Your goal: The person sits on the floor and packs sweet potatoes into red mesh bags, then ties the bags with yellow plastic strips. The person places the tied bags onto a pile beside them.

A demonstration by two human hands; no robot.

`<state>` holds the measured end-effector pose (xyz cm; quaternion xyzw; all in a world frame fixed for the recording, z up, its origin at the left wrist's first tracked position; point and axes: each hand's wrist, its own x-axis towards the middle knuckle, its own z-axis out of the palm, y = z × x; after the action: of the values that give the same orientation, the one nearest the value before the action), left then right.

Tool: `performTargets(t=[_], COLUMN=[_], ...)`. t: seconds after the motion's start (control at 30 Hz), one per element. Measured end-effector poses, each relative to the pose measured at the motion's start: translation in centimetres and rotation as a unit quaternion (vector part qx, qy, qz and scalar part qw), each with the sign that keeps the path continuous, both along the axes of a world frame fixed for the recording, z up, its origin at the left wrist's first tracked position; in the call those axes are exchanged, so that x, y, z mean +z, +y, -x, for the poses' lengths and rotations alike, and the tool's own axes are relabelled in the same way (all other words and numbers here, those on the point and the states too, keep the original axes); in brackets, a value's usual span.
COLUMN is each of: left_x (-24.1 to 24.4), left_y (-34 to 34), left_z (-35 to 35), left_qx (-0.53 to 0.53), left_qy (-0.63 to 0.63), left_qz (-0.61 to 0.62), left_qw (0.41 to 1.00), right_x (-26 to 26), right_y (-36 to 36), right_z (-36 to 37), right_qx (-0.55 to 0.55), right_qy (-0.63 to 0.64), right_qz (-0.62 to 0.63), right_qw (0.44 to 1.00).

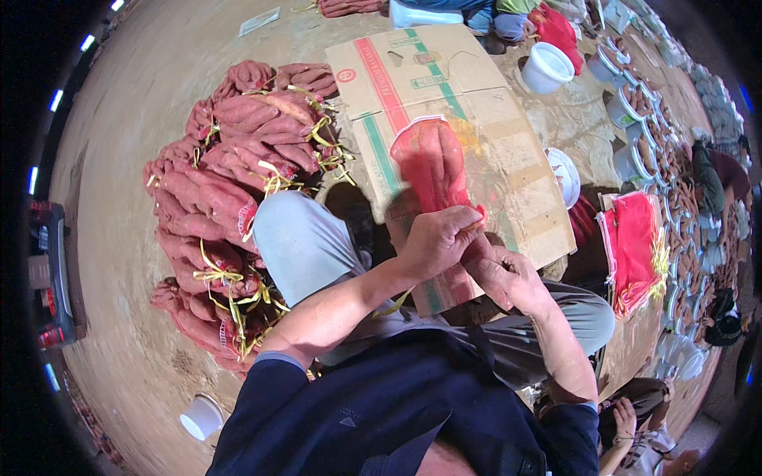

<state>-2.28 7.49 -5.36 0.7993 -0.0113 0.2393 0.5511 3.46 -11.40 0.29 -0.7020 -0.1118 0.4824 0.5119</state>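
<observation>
A red mesh bag (437, 154) with sweet potatoes inside lies over a flattened cardboard sheet (518, 166) before me. My left hand (439, 241) is closed around the bag's gathered neck. Just beside it, my right hand (512, 273) grips a sweet potato (478, 253) at the mesh, below the neck; how far the mesh covers it I cannot tell. A yellow tie (394, 304) hangs near my left forearm. To the left lie filled red mesh bags (202, 196) in a heap, several closed with yellow ties.
A stack of flat red mesh bags (634, 250) lies at the right. White buckets (546, 66) stand beyond the cardboard, and rows of buckets with sweet potatoes (634, 160) run along the far right. Other people sit at the top and lower right. A white tub (202, 416) is at lower left.
</observation>
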Motion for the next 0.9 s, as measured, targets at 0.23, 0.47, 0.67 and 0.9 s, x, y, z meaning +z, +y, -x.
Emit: performTargets(t=[0.23, 0.47, 0.67, 0.9], left_x=[-0.1, -1.0, 0.0, -0.7], left_y=[0.8, 0.4, 0.0, -1.2], left_z=[0.7, 0.8, 1.3, 1.9], left_qx=[-0.006, -0.01, -0.043, -0.07], left_qy=[0.0, -0.016, -0.047, -0.114], left_qz=[-0.088, -0.098, -0.135, -0.145], left_qw=[0.996, 0.995, 0.989, 0.98], right_x=[-1.3, -2.3, -7.0, -11.3], right_y=[2.3, 1.6, 2.9, 4.3], right_z=[0.5, 1.2, 1.4, 2.4], right_qx=[0.031, -0.027, -0.171, -0.333], right_qy=[-0.037, 0.035, -0.009, 0.012], right_qz=[-0.013, -0.073, -0.122, -0.212], right_qw=[0.999, 0.996, 0.978, 0.919])
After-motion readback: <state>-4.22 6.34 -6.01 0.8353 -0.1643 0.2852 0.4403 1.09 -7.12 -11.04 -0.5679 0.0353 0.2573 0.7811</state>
